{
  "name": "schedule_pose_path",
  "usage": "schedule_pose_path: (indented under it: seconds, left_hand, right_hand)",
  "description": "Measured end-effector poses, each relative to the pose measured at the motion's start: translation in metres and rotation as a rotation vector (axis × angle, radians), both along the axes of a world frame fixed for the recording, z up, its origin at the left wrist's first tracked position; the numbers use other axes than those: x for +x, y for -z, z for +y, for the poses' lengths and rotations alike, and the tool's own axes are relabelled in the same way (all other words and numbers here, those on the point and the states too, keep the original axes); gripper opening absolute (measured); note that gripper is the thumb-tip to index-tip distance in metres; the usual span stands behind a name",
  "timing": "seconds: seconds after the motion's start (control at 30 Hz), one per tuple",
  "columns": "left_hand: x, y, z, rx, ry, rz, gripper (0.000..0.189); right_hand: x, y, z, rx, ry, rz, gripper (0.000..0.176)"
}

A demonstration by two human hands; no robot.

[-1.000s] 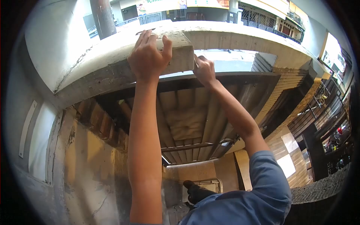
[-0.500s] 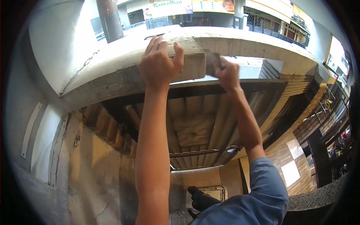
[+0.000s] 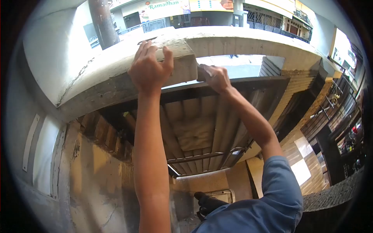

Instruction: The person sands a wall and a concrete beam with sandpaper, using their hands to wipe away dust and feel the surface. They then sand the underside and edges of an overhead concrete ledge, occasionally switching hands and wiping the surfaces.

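Note:
A pale, worn concrete ledge (image 3: 182,72) runs across the upper view and has a squared end. My left hand (image 3: 150,68) lies over its top edge, with thumb and fingers apart. Close by those fingertips is a thin dark object (image 3: 147,40) on the ledge top. Fingers closed, my right hand (image 3: 218,79) holds a dark flat block (image 3: 201,73) up against the ledge's squared end. Most of that block is hidden by my fingers and the ledge, and I cannot tell its exact kind.
Under the ledge is a slatted panel with a dark frame (image 3: 229,84). A stained wall (image 3: 91,174) stands at lower left. A round post (image 3: 104,25) rises beyond the ledge, with a street and banner (image 3: 165,10) behind. Metal railings (image 3: 340,106) are at right.
The view has shifted, so the ledge appears further left. My right hand, blurred before, has moved in closer to the ledge's end with the dark block. My left hand stays on the ledge.

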State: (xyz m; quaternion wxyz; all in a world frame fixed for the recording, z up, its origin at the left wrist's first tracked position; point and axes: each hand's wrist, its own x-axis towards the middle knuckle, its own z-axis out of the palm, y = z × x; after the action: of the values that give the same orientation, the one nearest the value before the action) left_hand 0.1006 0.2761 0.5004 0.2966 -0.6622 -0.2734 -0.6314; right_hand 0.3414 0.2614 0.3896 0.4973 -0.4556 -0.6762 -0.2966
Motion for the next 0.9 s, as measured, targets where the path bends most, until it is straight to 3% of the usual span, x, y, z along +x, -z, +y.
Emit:
schedule_pose_path:
  seconds: [0.03, 0.1, 0.17, 0.23, 0.3, 0.43, 0.53, 0.6, 0.67, 0.73, 0.77, 0.83, 0.87, 0.9]
  left_hand:
    - [-0.001, 0.001, -0.002, -0.002, 0.012, 0.017, 0.03]
    - [0.001, -0.002, -0.004, 0.025, 0.015, -0.006, 0.031]
    - [0.0, 0.001, -0.002, 0.023, 0.007, 0.011, 0.029]
    - [0.0, -0.001, -0.002, 0.015, -0.002, 0.011, 0.028]
    - [0.0, -0.001, -0.003, 0.011, 0.003, 0.041, 0.027]
    - [-0.001, 0.001, -0.007, -0.032, -0.015, 0.059, 0.025]
    - [-0.001, 0.0, -0.004, -0.041, -0.009, 0.055, 0.026]
    - [-0.003, 0.0, 0.001, -0.044, -0.02, 0.062, 0.027]
    - [-0.004, 0.001, 0.001, -0.051, -0.018, 0.072, 0.026]
    - [-0.002, -0.002, 0.0, -0.044, -0.01, 0.069, 0.023]
    - [-0.002, -0.001, -0.002, -0.044, 0.006, 0.063, 0.02]
    - [0.001, 0.003, -0.004, 0.001, 0.064, 0.019, 0.018]
    - [0.004, 0.003, -0.005, 0.06, 0.143, -0.021, 0.016]
    - [0.013, 0.01, -0.016, 0.104, 0.207, 0.006, 0.019]
  right_hand:
    - [-0.001, -0.014, -0.015, -0.02, 0.058, 0.04, 0.022]
    - [-0.012, -0.05, -0.022, 0.32, -0.036, 0.228, 0.019]
    - [-0.016, -0.076, -0.012, 0.408, -0.059, 0.201, 0.019]
    - [-0.021, -0.082, 0.01, 0.365, 0.026, -0.021, 0.023]
    - [-0.035, -0.06, 0.024, 0.211, 0.121, 0.117, 0.023]
    - [-0.016, -0.003, 0.0, -0.118, 0.097, -0.093, 0.028]
    - [-0.012, 0.013, -0.042, -0.233, 0.072, -0.018, 0.034]
    - [-0.015, 0.028, -0.076, -0.054, -0.032, 0.197, 0.034]
    - [-0.017, 0.065, -0.109, -0.008, -0.085, 0.368, 0.025]
    - [-0.019, 0.131, -0.15, -0.173, -0.084, 0.485, 0.029]
    - [-0.016, 0.182, -0.172, -0.43, -0.034, 0.542, 0.028]
    - [-0.024, 0.273, -0.223, -0.465, 0.171, 0.656, 0.028]
    - [-0.031, 0.3, -0.263, -0.868, 0.277, 0.864, 0.034]
    - [-0.039, 0.299, -0.3, -1.084, 0.393, 1.036, 0.04]
